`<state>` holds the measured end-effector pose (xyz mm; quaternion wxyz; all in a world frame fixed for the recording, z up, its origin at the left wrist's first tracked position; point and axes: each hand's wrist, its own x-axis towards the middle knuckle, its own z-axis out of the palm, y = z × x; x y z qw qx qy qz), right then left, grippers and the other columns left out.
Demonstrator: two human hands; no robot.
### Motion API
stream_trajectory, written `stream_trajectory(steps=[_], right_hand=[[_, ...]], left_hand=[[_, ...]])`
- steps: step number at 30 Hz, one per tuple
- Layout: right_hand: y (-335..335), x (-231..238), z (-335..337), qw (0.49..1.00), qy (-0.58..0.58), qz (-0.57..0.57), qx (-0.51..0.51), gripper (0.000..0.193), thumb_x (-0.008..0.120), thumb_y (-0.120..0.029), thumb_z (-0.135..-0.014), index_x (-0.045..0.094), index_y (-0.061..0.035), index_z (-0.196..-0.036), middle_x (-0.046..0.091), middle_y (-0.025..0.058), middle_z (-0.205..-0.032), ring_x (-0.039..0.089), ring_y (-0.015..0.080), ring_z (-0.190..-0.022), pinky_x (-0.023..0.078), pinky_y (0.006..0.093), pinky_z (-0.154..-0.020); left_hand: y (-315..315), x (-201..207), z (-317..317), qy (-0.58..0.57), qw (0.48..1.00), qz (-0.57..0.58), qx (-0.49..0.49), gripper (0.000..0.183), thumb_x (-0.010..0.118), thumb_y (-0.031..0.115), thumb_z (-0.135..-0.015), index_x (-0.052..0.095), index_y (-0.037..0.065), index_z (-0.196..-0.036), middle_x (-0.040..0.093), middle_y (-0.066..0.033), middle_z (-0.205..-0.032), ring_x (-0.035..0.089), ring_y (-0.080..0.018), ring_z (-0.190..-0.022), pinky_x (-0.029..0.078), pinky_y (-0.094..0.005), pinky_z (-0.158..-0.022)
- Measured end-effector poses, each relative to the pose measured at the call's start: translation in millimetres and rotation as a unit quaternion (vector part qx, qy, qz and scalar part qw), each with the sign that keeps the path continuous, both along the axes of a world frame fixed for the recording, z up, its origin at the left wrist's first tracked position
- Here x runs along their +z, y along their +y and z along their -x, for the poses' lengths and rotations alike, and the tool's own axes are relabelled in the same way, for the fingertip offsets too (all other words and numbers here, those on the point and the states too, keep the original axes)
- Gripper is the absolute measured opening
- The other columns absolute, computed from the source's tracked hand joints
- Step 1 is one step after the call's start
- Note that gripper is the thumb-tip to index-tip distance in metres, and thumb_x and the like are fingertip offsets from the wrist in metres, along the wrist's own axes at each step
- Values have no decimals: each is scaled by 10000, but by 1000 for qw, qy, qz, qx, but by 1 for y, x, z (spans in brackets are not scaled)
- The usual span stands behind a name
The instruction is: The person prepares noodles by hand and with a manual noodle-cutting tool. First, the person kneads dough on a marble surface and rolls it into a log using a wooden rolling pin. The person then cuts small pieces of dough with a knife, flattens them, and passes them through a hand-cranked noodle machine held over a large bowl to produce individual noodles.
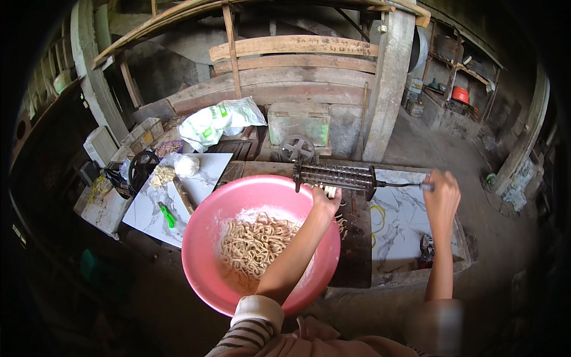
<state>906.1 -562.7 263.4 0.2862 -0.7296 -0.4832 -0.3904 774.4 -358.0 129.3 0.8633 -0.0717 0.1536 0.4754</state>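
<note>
My right hand (444, 191) is closed around the handle of a metal crank (410, 185). The crank runs into the end of a dark ridged roller machine (336, 175) fixed on the bench. Under the roller, my left hand (325, 203) is closed on pale dough strips (329, 190), its fingers partly hidden. My left forearm crosses over a large pink basin (201, 244). Inside the basin lies a heap of cut, floury dough strips (253, 241). A few loose strips lie on the dark wood beside the basin's right rim.
On the marbled board (151, 205) at left lie a green-handled cutter (167, 215), a dough lump (162, 176) and a white bundle (187, 165). A white sack (220, 124) rests behind. A concrete post (388, 89) stands beyond the bench. Yellow cord (380, 217) lies at right.
</note>
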Motion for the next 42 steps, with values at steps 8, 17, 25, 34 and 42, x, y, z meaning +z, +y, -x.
stream_trajectory(steps=[8,17,25,34,42], right_hand=[[91,0,-50,997,-22,-80,4,119,616,-69,-752,521,-32,-691,542,87,-763,497,280,-769,424,400,-666],[77,-34,-16,995,33,-86,-39,503,631,-5,-728,455,-93,-1191,413,141,-1197,363,331,-1176,335,449,-923],[51,-87,171,866,395,62,302,207,535,-166,-888,544,-31,-1044,527,137,-1044,502,242,-1028,415,353,-862],[119,-132,245,760,438,183,443,324,622,-51,-821,528,-16,-1130,612,82,-1023,602,145,-873,502,266,-747],[135,-113,245,798,465,179,339,81,608,-49,-826,606,-20,-902,652,62,-787,601,119,-684,487,247,-624]], left_hand=[[-5,-35,41,79,975,-183,-100,476,302,511,-936,548,104,-926,597,-49,-725,559,-196,-594,495,-340,-544],[-26,-9,146,223,960,-98,-135,423,304,445,-959,479,84,-825,543,-93,-725,511,-186,-601,466,-300,-551],[-20,14,224,280,941,-124,-145,387,336,415,-962,483,64,-899,548,-84,-798,529,-163,-646,498,-269,-560],[-4,15,255,257,901,-230,-262,309,383,295,-958,502,29,-1060,588,-99,-956,590,-177,-838,519,-275,-708],[43,-13,280,288,850,-331,-293,218,554,116,-878,494,35,-1071,551,-92,-1005,567,-188,-928,511,-300,-760]])
